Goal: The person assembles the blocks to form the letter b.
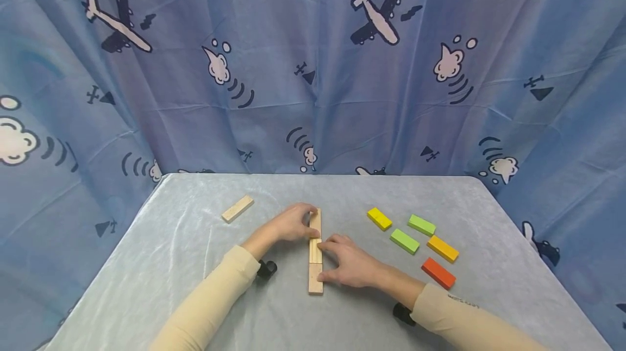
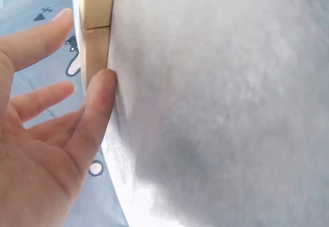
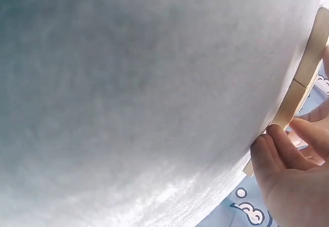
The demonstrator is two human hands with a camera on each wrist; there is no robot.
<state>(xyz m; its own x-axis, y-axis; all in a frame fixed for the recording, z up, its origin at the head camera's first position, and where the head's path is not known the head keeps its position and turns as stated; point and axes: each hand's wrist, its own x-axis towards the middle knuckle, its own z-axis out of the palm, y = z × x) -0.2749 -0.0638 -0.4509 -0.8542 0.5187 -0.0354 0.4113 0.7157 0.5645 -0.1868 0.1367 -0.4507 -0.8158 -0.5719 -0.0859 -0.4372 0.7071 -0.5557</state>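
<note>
Cloth bears 3 wooden blocks between left hand and right hand.

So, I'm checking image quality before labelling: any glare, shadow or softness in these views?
Head: fairly even light, block row clear, joints visible; left wrist: shadow across the table, bottom nearly white; right wrist: dark upper left, streaky glare low down, table texture soft.

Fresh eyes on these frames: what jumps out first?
Probably the red block on the table's right side, with yellow, amber and green blocks just beyond it. Next, the row of three plain wooden blocks mid-table, left hand at its far part, right hand at its nearer part. Behind hangs a blue, airplane-printed curtain.
</note>
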